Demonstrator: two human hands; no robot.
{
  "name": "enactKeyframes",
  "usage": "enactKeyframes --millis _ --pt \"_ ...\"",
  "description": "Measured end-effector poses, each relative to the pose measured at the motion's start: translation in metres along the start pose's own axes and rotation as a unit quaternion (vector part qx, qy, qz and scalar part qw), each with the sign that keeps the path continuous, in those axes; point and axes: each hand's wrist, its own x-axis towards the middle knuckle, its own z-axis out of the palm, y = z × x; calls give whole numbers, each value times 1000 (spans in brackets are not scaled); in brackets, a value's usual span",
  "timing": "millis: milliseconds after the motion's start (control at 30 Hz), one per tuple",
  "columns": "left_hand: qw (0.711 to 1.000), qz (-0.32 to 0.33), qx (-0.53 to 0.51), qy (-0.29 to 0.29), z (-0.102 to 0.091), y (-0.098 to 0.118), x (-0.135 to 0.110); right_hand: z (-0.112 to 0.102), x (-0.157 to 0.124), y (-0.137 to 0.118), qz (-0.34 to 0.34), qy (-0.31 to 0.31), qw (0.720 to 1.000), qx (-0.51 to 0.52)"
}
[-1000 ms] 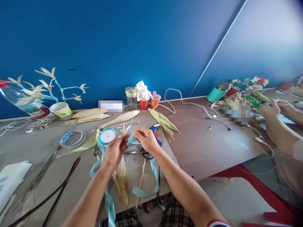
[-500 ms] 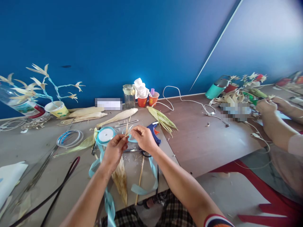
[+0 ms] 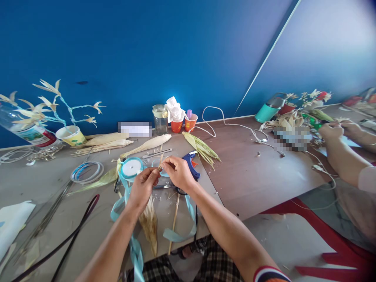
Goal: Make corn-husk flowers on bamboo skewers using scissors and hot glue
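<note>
My left hand (image 3: 145, 184) is closed in a pinch on a small piece of dried corn husk (image 3: 160, 160) that points upward. Against the same piece, my right hand (image 3: 178, 171) has its fingertips pressed together, close to my left fingers. The lower end of the piece is hidden in the fingers. Left of the hands lies a spool of light blue ribbon (image 3: 131, 167), its tail running down over the table edge. Scissors (image 3: 164, 186) rest under the hands, partly covered. A blue glue gun (image 3: 191, 164) with an orange trigger is just beyond my right hand. A brown-tipped husk (image 3: 149, 227) lies below.
Husk flowers on blue stems stand in a yellow paper cup (image 3: 71, 136) at the left. A glass jar (image 3: 160, 119) and red paper cups (image 3: 176, 125) line the wall. Green husks (image 3: 201, 149) lie behind. At the right, another person's hands (image 3: 331, 131) work beside a green flask (image 3: 270, 107).
The husk piece has shifted slightly right and tilted. My left hand has edged right, bringing the fingertips of both hands closer together. The other things stay where they were.
</note>
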Motion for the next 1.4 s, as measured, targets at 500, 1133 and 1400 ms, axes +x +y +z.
enactKeyframes --millis 500,1133,1400 --pt "999 19 39 -26 0 -3 0 4 -2 -1 -34 25 999 -14" --pt "997 27 67 -17 -1 -2 0 7 -4 -3 -27 21 999 -14" --pt "995 36 96 -2 0 3 -1 10 -4 -1 -34 24 999 -26"
